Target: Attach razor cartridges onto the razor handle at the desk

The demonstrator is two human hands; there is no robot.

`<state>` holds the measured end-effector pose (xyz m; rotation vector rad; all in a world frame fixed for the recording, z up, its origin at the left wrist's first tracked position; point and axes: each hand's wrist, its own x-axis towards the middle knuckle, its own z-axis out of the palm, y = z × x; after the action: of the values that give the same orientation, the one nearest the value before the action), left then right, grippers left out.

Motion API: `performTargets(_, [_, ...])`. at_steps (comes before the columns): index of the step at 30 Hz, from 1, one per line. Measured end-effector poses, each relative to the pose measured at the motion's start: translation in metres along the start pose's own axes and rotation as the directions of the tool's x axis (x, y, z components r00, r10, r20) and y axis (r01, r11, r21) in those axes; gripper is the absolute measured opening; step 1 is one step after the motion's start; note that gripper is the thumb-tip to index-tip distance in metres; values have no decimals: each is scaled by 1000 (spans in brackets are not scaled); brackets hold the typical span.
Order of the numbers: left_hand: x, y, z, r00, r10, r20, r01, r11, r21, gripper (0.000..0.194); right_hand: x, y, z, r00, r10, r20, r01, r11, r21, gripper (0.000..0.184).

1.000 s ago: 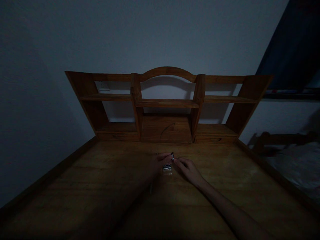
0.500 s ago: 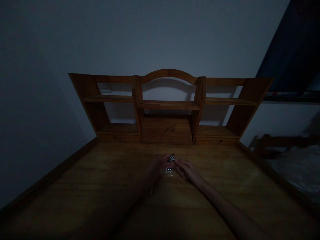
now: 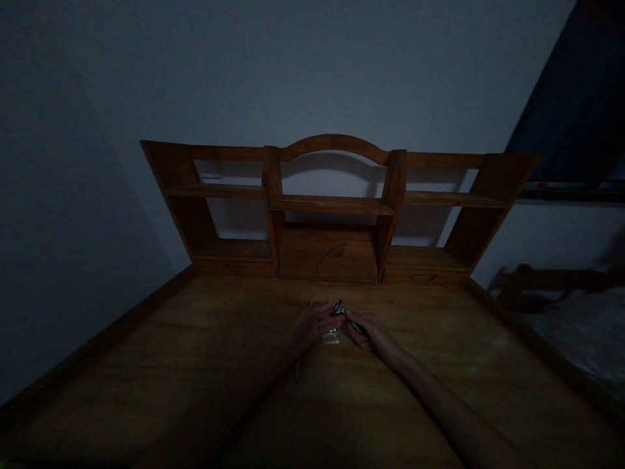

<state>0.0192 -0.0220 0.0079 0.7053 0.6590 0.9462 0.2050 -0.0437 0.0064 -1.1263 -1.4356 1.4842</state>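
A razor (image 3: 358, 326) with a dark and shiny handle is in my right hand (image 3: 371, 333), whose fingers are closed around the handle. Its head points up and to the left, at the fingertips of my left hand (image 3: 315, 324). Those left fingers are closed on the razor's head. Just below my left fingers, a small clear plastic case (image 3: 331, 337) with something shiny in it lies on the wooden desk (image 3: 381, 417). A thin, stick-like item (image 3: 297, 369) shows beside my left wrist; most of it is hidden under the hand and forearm.
Along the desk's back stands a wooden shelf unit (image 3: 332, 206) with open compartments and low drawers. Raised wooden edges run down both sides of the desk. To the right is a dim wooden frame (image 3: 556, 279) with pale fabric. The room is dark.
The razor's handle now shows in my right hand, where it was mostly hidden before. My right hand has turned and shifted slightly right. The view has moved a little.
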Motion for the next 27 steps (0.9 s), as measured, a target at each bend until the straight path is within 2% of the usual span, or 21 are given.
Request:
performTargets(6, [-2, -3, 1, 990, 123, 73, -131, 985, 116, 36, -2, -3, 0, 993, -113, -17, 111, 989, -97, 48])
performTargets(10, [-2, -4, 1, 988, 143, 63, -150, 981, 127, 39, -6, -6, 0, 981, -193, 1, 191, 970, -149, 47])
performTargets(13, [0, -4, 0, 993, 107, 49, -113, 982, 148, 41, -8, -7, 1, 975, -223, -6, 219, 961, -168, 47])
performTargets(18, [-1, -2, 3, 994, 112, 13, -113, 981, 160, 40, -7, -5, 2, 975, -223, -23, 215, 960, -180, 46])
performTargets(24, [-4, 0, 4, 993, 100, 66, -110, 980, 164, 42, -7, -3, 2, 980, -197, -14, 192, 966, -171, 47])
performTargets(27, [-3, -1, 3, 995, 94, 40, -100, 981, 168, 40, -9, -6, 2, 980, -201, -11, 196, 965, -172, 46])
